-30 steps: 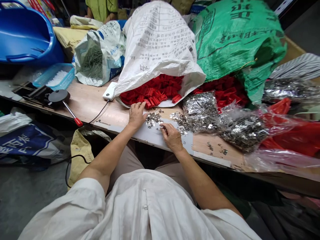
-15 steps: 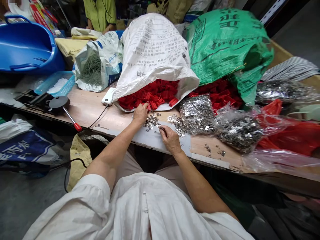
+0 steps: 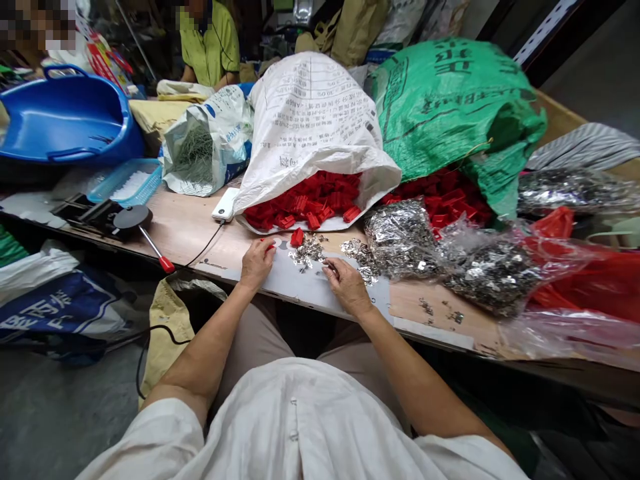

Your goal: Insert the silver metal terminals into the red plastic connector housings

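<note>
My left hand (image 3: 257, 263) is closed at the table's front edge, with a bit of a red plastic part (image 3: 271, 247) showing at its fingertips. My right hand (image 3: 347, 285) is pinched near a small heap of shiny metal clips (image 3: 308, 251); a small metal piece seems to be at its fingertips, too small to make out fully. One loose red plastic part (image 3: 297, 237) lies at the back of that heap. Behind it, a white woven sack (image 3: 320, 113) lies with its mouth towards me, full of red plastic parts (image 3: 310, 200). A second heap of metal clips (image 3: 359, 252) is to the right.
Plastic bags of metal pieces (image 3: 400, 237) and a green sack (image 3: 455, 100) stand at the right. Leftward are a hand-lever tool (image 3: 133, 219), a white power bank (image 3: 226, 204), a blue basket (image 3: 150, 187) and a blue tub (image 3: 70, 120). A person in a yellow-green shirt (image 3: 210, 40) is across the table.
My left hand has drawn back from the sack's mouth towards me and left, with a red part in its fingers. A loose red part now lies by the clips. My right hand stays nearly in place.
</note>
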A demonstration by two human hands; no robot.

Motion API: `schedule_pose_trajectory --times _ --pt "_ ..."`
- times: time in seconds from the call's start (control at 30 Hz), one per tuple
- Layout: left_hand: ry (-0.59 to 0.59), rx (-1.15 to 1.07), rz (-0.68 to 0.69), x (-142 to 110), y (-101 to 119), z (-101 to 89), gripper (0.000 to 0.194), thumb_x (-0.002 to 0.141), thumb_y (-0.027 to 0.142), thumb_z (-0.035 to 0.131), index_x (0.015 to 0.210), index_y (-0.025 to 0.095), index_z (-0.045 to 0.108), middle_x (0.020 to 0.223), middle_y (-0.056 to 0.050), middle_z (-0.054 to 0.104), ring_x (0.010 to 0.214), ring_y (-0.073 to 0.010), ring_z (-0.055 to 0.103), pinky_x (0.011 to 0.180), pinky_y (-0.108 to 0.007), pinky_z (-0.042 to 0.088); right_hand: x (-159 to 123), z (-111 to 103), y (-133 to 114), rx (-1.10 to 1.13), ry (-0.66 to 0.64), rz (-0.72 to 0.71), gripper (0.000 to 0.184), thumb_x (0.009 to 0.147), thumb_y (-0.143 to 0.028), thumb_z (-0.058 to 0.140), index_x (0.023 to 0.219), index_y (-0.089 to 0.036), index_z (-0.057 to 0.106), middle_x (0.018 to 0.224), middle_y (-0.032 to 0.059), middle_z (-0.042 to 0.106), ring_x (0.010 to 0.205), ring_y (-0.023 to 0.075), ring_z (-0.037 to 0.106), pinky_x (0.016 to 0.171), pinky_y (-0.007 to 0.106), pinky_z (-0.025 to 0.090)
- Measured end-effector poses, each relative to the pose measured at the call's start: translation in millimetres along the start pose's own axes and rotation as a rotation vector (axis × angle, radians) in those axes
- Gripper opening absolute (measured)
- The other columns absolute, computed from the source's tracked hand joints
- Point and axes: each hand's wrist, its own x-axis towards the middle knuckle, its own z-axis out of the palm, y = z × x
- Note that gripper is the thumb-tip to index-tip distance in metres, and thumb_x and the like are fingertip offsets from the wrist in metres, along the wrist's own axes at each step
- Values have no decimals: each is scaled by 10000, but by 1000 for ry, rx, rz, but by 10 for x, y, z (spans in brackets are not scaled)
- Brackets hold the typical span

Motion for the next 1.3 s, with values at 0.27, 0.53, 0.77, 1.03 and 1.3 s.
schedule_pose_trajectory --times 0.27,0.53,0.77,1.03,1.3 --pt "78 142 -20 542 -85 13 426 890 222 497 1307 146 541 1204 -147 588 1149 -270 528 1019 -387 409 948 -51 42 -92 -110 105 665 781 -283 679 1399 -239 439 1265 124 548 1123 271 552 955 430 450" --pt "12 300 -156 1265 -23 -62 375 877 234 454 1213 146 594 1174 -171 616 1159 -322 528 1026 -423 382 1624 221 63 -176 -213 280 989 686 -288 775 1512 -278 232 1348 141 454 1238 302 488 1023 420 391" --pt "-110 202 -320 1595 -213 -138 516 759 473 656 1165 155 638 1166 -205 635 1161 -397 536 992 -517 397 1878 439 85 -76 -193 269 1116 577 -332 837 1507 -261 224 1324 161 476 1206 314 514 993 449 410" --pt "-106 196 -141 1313 -185 -114 461 773 498 644 1166 259 670 1056 -148 667 1052 -360 577 940 -507 418 1846 657 -65 33 -187 170 1046 591 -311 803 1488 -239 269 1340 159 505 1194 295 538 984 439 434" --pt "85 244 -33 715 -111 -71 340 833 437 606 1083 215 670 1056 -134 617 1032 -306 533 957 -433 401 1576 653 -300 106 -210 46 911 675 -267 735 1473 -182 304 1368 159 505 1193 271 536 1013 411 424"
